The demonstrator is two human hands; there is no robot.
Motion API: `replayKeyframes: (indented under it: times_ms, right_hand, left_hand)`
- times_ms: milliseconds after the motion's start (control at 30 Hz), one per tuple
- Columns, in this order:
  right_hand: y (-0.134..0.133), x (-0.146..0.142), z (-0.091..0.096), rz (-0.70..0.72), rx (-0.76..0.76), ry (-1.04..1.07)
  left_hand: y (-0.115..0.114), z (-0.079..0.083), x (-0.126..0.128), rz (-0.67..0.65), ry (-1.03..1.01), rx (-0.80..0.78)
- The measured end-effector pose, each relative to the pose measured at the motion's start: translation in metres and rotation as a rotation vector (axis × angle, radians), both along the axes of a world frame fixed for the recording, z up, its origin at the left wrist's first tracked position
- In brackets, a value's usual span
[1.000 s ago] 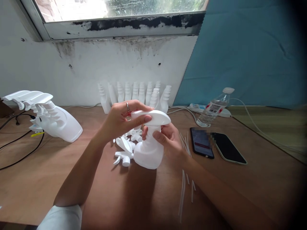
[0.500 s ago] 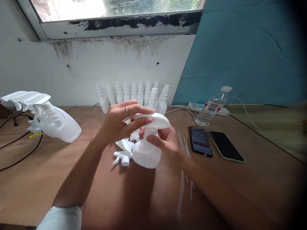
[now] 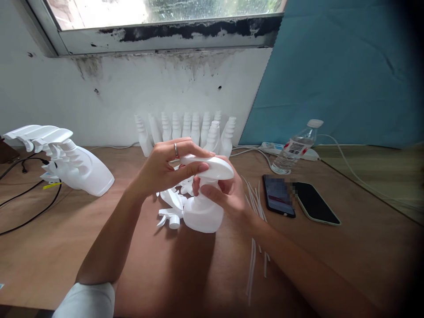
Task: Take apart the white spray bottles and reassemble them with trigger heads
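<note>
A white spray bottle (image 3: 203, 215) stands on the wooden table in front of me, with a white trigger sprayer head (image 3: 220, 168) on its neck. My left hand (image 3: 172, 163), wearing a ring, grips the sprayer head between thumb above the near side and fingers over the top. Around the bottle's neck my right hand (image 3: 225, 190) is closed, its thumb on the near side. Loose white trigger sprayer heads (image 3: 172, 212) lie just left of the bottle, partly hidden behind my left hand. The trigger of the held head is mostly covered by my fingers.
Open white bottles (image 3: 143, 134) stand along the wall. Bottles with sprayer heads (image 3: 88, 170) are grouped at left beside black cables (image 3: 53, 207). Thin white tubes (image 3: 253, 260) lie right of my hands, near two phones (image 3: 278, 195) and a water bottle (image 3: 296, 148).
Both hands keep their hold on the spray bottle and its head, almost unmoved. The whole view has shifted slightly, so the surroundings sit a little further right.
</note>
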State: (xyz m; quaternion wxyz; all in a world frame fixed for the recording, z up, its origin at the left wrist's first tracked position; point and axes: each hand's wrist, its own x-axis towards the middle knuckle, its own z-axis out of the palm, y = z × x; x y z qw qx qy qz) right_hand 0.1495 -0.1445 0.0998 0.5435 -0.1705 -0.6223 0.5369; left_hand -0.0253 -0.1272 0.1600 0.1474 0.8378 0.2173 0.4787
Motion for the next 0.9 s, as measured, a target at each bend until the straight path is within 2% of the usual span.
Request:
replayKeyframes:
  times_ms: [67, 167, 300, 433, 600, 900]
  right_hand:
    - [-0.0006, -0.0006, -0.0003, 0.041, 0.004, 0.000]
    - [-0.0017, -0.0009, -0.0010, -0.032, -0.016, -0.031]
    - [-0.0031, 0.0001, -0.0014, 0.032, -0.022, -0.015]
    - [-0.0021, 0.0018, -0.0008, -0.014, -0.077, -0.040]
    - [0.0015, 0.0043, -0.0028, 0.138, -0.027, 0.016]
    - [-0.0057, 0.0017, -0.0002, -0.064, -0.044, -0.049]
  left_hand:
    - [-0.0003, 0.0004, -0.0013, -0.007, 0.009, -0.022]
    - [-0.0004, -0.0001, -0.0026, 0.004, 0.012, -0.015]
    - [-0.0006, -0.0004, -0.0021, -0.001, 0.012, -0.042]
    - [-0.0010, 0.0002, -0.0010, 0.015, 0.020, -0.015]
    - [-0.0013, 0.0004, -0.0019, -0.019, 0.013, -0.033]
    - [-0.0028, 0.0001, 0.0023, -0.020, 0.024, -0.007]
